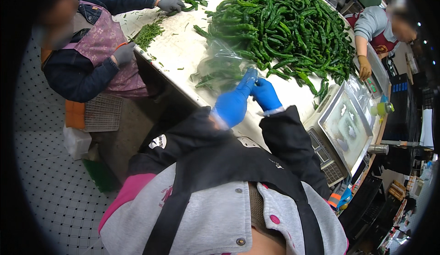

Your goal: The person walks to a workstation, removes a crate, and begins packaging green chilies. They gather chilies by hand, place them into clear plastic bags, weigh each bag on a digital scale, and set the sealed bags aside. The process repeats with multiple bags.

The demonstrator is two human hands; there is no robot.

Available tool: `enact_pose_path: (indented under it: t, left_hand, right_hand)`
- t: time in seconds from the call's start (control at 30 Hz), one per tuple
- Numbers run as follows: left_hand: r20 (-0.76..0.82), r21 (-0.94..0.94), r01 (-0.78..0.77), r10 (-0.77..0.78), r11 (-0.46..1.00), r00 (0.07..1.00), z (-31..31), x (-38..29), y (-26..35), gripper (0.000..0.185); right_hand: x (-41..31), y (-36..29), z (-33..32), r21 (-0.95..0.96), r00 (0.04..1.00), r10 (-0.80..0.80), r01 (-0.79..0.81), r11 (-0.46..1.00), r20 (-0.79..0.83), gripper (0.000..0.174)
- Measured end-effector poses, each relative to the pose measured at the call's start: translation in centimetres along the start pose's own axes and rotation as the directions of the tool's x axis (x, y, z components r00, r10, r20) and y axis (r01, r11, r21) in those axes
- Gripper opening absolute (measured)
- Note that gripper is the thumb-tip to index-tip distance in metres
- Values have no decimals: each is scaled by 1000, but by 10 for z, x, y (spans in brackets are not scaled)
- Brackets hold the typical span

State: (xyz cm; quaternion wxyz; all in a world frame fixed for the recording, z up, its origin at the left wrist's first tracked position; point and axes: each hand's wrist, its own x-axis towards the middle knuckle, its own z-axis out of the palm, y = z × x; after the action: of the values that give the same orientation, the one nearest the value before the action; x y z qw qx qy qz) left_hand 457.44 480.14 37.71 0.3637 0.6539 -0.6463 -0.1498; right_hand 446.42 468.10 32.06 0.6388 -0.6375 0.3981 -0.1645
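Observation:
A clear plastic bag (221,61) with some green chili peppers in it lies on the white tabletop (172,54), its mouth towards me. My left hand (232,107), in a blue glove, holds the bag's mouth with its fingers stretched along the film. Close beside it, my right hand (266,95), gloved in the same blue, has its fingers curled and pinches the bag's edge. The fingertips of both hands nearly meet. Just beyond the bag rises a large heap of long green chili peppers (285,28).
To my right stands a digital scale (345,129) with a wet metal pan. A co-worker in a floral apron (99,45) holds scissors (122,44) at the left, near cut stems (149,35). Another person (373,24) reaches over a second scale (373,86) at the right.

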Motion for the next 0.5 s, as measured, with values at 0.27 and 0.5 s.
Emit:
enact_pose_path:
  t: [0.27,0.5]
  left_hand:
    - [-114,-462,-22,-35,887,993,-52,37,-11,64]
    - [34,-602,132,-140,787,990,-148,100,15,59]
  right_hand:
    - [49,-56,10,-485,742,-655,631,605,148,44]
    - [-34,-175,-57,-867,791,-570,428,254,223,26]
